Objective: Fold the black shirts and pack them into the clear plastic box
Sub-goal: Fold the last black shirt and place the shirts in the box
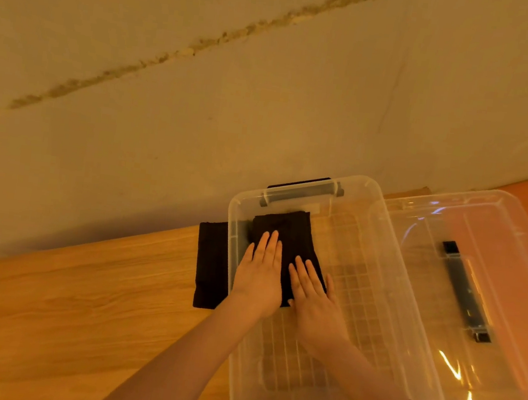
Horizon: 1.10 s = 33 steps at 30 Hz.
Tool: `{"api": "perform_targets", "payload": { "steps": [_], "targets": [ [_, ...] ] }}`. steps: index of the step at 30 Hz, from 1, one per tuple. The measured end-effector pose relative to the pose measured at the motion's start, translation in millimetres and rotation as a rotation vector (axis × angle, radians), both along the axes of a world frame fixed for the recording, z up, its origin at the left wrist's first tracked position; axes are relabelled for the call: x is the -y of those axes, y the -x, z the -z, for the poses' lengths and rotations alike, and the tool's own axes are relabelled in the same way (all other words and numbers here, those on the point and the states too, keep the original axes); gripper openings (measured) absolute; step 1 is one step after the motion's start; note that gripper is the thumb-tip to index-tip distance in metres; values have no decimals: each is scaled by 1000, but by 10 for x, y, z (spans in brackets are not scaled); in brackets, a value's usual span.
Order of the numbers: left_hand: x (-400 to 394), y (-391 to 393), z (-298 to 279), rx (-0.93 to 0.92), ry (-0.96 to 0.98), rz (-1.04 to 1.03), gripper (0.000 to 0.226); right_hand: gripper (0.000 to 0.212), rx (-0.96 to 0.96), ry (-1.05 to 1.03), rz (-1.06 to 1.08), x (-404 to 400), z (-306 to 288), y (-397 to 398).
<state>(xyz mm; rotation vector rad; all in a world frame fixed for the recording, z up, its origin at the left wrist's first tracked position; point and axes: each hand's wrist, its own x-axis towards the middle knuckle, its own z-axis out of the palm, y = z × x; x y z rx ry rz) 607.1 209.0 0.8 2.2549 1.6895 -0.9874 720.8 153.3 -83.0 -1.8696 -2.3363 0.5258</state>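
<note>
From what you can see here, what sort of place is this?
Probably a home room: a wooden table against a plain wall, where bare hands pack a folded black shirt into a clear plastic storage box.

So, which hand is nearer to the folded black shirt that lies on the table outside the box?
The left. The left hand presses the shirt in the box's near-left corner, just beside the outside shirt across the box wall. The right hand lies farther right.
</note>
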Motion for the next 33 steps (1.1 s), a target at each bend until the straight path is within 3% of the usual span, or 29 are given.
{"api": "perform_targets", "payload": {
  "steps": [5,8,10,12,14,17,20,22,25,28,33],
  "targets": [
    [0,23,-133,123,2,-27,78,64,11,77,-67,-45,-122,-41],
    [133,253,-383,482,-276,-85,65,69,-74,137,-61,-38,-356,-52],
    [276,579,-445,753,-454,-270,58,73,-119,97,23,7,-504,1],
    [400,948,-331,870,-507,-491,53,78,-212,51,121,76,-693,109],
    [466,1230,-188,898,-434,-697,52,70,-289,22,163,154,-946,320],
    [466,1394,-36,1033,-168,-1116,52,51,-285,-57,64,252,-1288,865],
    [405,1532,176,1242,92,-1423,60,59,-219,-42,-76,261,-1296,1558],
    [368,1642,347,1306,243,-1511,68,63,-173,122,-15,177,-1096,1883],
    [199,1711,296,1364,265,-1545,33,57,-43,307,233,-45,-733,1931],
    [39,1680,267,1360,353,-1506,50,53,-17,408,336,-113,-531,1821],
    [-78,1568,237,1354,443,-1492,66,54,-46,346,322,-9,-410,1807]
  ]
}}
